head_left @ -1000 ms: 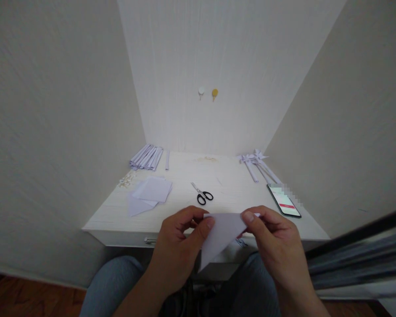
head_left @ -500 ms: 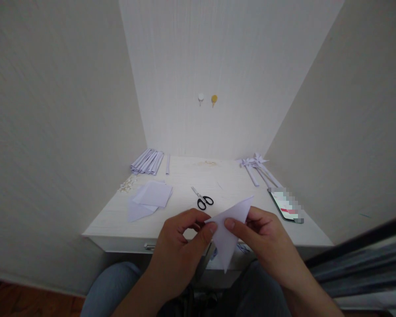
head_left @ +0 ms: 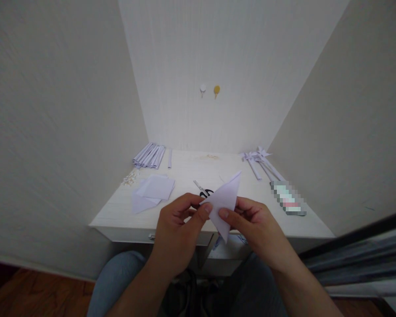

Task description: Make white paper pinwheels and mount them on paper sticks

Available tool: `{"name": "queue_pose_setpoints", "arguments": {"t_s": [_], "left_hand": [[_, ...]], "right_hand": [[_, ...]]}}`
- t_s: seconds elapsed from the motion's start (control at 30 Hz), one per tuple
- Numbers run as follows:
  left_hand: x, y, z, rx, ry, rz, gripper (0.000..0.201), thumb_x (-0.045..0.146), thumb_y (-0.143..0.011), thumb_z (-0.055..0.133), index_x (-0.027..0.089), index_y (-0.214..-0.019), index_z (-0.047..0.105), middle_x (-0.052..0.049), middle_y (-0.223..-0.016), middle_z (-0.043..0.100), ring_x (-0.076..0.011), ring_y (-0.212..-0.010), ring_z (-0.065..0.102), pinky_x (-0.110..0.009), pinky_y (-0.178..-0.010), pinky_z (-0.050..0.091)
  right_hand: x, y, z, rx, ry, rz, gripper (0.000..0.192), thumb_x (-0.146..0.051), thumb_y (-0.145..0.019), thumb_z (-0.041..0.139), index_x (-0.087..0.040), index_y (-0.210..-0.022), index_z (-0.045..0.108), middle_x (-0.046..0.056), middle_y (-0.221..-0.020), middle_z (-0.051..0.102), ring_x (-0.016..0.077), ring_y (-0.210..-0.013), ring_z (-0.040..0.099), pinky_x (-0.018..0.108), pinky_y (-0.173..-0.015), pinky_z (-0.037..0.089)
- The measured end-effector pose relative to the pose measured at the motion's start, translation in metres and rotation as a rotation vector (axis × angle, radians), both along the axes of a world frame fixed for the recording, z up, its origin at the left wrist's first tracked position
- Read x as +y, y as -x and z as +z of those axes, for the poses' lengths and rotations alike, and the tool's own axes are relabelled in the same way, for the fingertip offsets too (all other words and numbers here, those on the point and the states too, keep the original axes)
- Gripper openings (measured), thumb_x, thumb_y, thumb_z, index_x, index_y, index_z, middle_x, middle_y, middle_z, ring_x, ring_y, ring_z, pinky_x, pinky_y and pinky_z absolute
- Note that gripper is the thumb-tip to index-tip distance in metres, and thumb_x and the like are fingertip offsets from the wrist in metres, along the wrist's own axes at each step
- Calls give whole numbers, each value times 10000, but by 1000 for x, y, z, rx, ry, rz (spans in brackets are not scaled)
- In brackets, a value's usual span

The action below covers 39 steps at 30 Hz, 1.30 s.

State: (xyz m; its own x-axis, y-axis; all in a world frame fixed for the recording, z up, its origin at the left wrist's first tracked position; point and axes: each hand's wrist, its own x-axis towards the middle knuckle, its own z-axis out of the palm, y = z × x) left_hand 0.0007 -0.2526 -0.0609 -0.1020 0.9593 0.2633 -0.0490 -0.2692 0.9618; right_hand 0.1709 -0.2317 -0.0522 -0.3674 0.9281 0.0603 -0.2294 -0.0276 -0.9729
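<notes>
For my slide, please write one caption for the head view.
Both hands, left and right, hold a folded white paper above the desk.

One head-worn camera looks forward and down from a seated person, close over both hands [head_left: 218, 224] at the frame's lower centre. It faces a small desk [head_left: 125, 211] set in a wall corner, with knees below and the desk's far edge mid-frame.

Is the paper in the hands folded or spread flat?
Folded. The paper forms a pointed triangle, pinched by the left hand and right hand above the desk.
</notes>
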Motion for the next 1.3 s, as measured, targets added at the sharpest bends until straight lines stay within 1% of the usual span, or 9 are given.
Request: {"name": "queue_pose_setpoints", "arguments": {"t_s": [0.23,0.43,0.7,0.77,0.87,0.97,1.1,1.2,1.3], "left_hand": [[6,-2,-4,-133,-49,82,63,230,-820,773,215,-760,757,46,-660,730,-98,-605,658,-164,-580,510],[13,-2,-6,-166,-71,173,68,208,-805,781,210,-741,758,52,-613,703,-88,-583,650,-146,-569,509],[14,0,-11,-165,-82,233,88,239,-815,783,200,-741,754,39,-614,682,-100,-604,627,-163,-587,514],[14,2,-13,-153,-63,210,82,249,-816,786,204,-753,759,37,-621,687,-102,-606,623,-164,-581,513],[13,2,-16,-125,-9,98,82,264,-819,784,208,-762,766,32,-643,703,-111,-608,645,-177,-585,528],[11,0,-20,-92,41,-16,97,276,-827,774,204,-763,770,21,-678,723,-126,-622,673,-192,-589,542],[9,-2,-24,-105,69,-33,117,291,-827,770,190,-768,768,9,-695,725,-148,-652,688,-220,-611,560],[8,-3,-28,-136,105,-22,124,308,-818,785,186,-803,769,3,-726,732,-155,-667,687,-234,-621,562],[5,-5,-32,-130,156,-65,156,343,-832,782,188,-839,763,-11,-766,754,-160,-665,678,-247,-607,550]], "right_hand": [[-2,-2,-14,-106,21,-11,256,-414,-825,824,-172,-796,746,9,-663,720,114,-588,623,223,-582,502],[-5,-2,-20,-127,14,-28,271,-414,-814,826,-174,-767,708,12,-648,719,129,-608,644,249,-623,508],[-7,-9,-25,-188,36,-15,266,-415,-831,812,-178,-787,698,0,-649,706,120,-617,614,241,-629,470],[-6,-11,-25,-213,28,18,269,-420,-854,792,-174,-788,702,2,-656,697,119,-626,607,241,-637,470],[-5,-11,-23,-189,3,59,246,-420,-871,777,-177,-860,737,14,-749,717,125,-674,617,236,-644,485],[-2,-7,-23,-74,-7,11,226,-404,-850,799,-204,-948,762,25,-865,757,148,-775,661,245,-704,521],[0,-1,-27,-17,21,-62,206,-402,-798,836,-205,-821,776,22,-794,762,171,-759,676,275,-724,538],[-1,1,-29,-27,26,-98,204,-400,-777,848,-209,-765,777,23,-771,755,179,-739,669,290,-712,538],[-2,2,-29,-36,22,-128,239,-428,-768,846,-202,-739,772,31,-763,753,179,-719,655,285,-672,526]]}}
